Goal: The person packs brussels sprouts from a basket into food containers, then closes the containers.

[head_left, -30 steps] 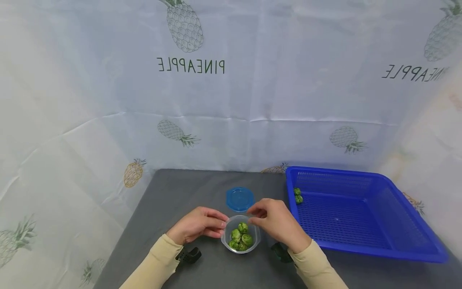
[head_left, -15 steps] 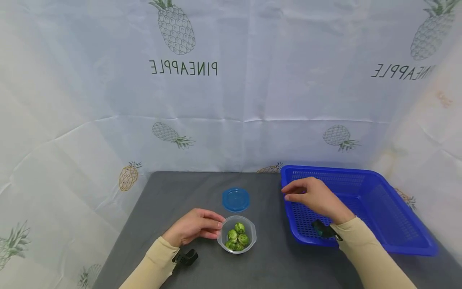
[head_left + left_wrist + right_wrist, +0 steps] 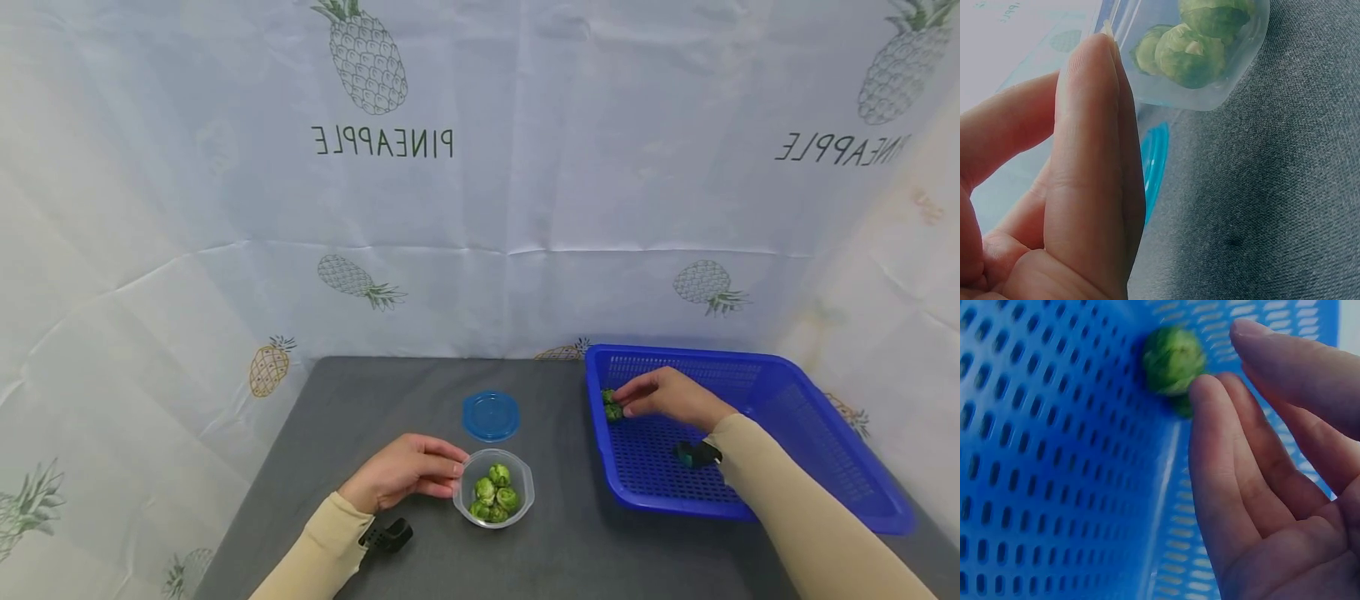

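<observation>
My left hand [image 3: 408,475] pinches the left rim of a clear plastic container [image 3: 522,505] on the table. Several Brussels sprouts [image 3: 496,493] sit inside it; the left wrist view shows a thumb at the rim, close to the sprouts [image 3: 1190,55]. Inside the blue basket, my right hand [image 3: 678,398] reaches toward two more Brussels sprouts [image 3: 612,412] by the left wall. In the right wrist view, its thumb and fingers [image 3: 1215,456] are spread apart, fingertips right beside one sprout [image 3: 1174,360]. The other sprout is mostly hidden behind it.
A round blue lid [image 3: 491,416] lies flat on the table just behind the container. The large blue perforated basket [image 3: 780,467] takes up the right side of the grey-covered table [image 3: 375,400]. A pineapple-print curtain [image 3: 480,192] hangs behind and at both sides.
My right hand has left the container's rim, moved right and lowered into the basket beside the sprouts. The left hand has stayed at the container. The view has shifted slightly.
</observation>
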A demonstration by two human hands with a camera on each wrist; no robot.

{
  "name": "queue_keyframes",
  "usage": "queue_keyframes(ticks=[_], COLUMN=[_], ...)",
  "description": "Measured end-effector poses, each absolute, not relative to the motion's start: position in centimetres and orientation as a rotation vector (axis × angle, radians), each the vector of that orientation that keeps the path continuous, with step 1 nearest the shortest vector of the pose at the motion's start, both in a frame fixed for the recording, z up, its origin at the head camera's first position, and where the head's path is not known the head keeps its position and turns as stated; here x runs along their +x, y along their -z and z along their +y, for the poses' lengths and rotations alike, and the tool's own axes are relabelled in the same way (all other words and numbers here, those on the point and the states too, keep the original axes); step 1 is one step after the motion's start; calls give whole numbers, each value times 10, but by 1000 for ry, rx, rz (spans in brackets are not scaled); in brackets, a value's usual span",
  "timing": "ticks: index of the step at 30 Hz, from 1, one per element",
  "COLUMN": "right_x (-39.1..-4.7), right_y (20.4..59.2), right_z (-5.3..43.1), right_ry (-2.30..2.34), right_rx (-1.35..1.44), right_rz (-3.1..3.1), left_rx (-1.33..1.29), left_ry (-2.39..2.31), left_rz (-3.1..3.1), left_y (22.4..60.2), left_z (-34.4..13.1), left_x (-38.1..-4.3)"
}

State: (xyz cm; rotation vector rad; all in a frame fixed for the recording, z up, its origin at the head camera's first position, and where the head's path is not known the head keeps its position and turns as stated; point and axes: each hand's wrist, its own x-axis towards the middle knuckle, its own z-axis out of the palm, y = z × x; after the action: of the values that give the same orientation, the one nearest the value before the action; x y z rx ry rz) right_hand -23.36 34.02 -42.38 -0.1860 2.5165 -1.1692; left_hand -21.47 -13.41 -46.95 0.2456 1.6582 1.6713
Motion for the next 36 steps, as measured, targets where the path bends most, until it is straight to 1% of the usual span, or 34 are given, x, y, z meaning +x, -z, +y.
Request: queue_keyframes(ticks=[11,36], right_x=[-245,-249], right_y=[438,440], right_z=[347,333], right_ry=[1124,1105], right_rx=[-196,-120], right_rz=[2516,2506], left_rx=[241,217], left_ry=[-1673,-1677], left_rz=[1657,1664], left_y=[470,470], left_z=[-134,-133], left_x=[-214,-215])
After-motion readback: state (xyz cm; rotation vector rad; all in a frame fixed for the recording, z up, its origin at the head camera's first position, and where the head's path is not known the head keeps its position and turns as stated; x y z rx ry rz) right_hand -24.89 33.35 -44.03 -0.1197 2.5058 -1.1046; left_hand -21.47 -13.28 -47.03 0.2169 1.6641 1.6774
